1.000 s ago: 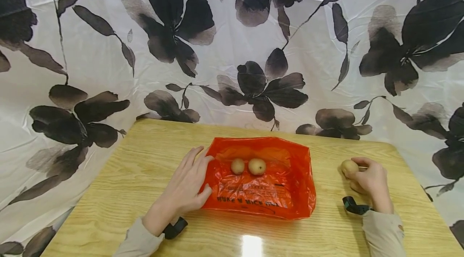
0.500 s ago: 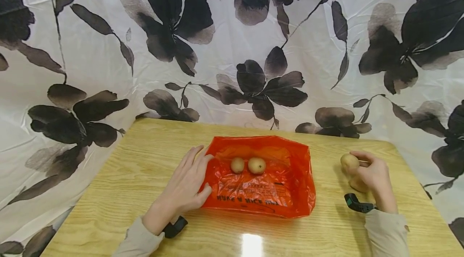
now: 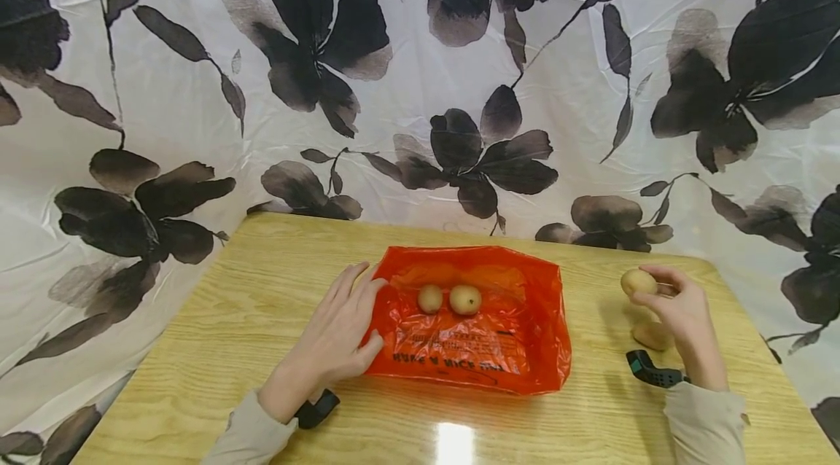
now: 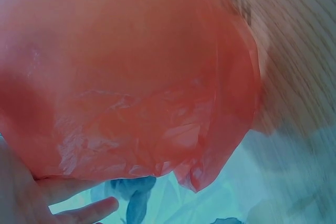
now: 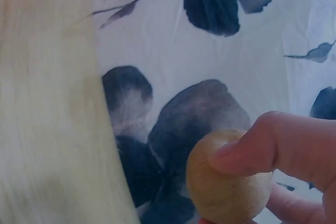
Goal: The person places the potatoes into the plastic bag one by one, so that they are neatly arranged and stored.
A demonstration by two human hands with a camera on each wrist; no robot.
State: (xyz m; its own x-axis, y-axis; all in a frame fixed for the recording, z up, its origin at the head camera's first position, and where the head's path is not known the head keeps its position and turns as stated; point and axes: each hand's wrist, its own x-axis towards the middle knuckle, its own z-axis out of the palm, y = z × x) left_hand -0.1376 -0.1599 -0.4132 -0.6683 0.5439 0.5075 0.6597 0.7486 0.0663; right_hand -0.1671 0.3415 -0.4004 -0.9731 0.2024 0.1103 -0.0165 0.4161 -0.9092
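An orange plastic bag [image 3: 482, 330] lies flat on the wooden table [image 3: 249, 290], with two small brown round fruits [image 3: 430, 299] [image 3: 465, 300] showing on it. My left hand [image 3: 341, 334] rests flat on the bag's left edge, fingers straight; the left wrist view is filled by the orange plastic [image 4: 131, 77]. My right hand [image 3: 679, 308] is raised at the right of the table and pinches a third fruit [image 3: 639, 281] between thumb and fingertips [image 5: 247, 150]; the same fruit [image 5: 226, 179] shows in the right wrist view. Another fruit [image 3: 651, 335] lies on the table below that hand.
A white cloth with dark flower prints [image 3: 420, 86] hangs close behind and on both sides of the table. Black wrist straps [image 3: 317, 411] [image 3: 650, 372] sit at both cuffs. A glare spot [image 3: 455, 443] marks the table's near edge.
My right hand has lifted its fruit up off the table, uncovering another fruit lying beneath. The left hand and the bag have stayed put.
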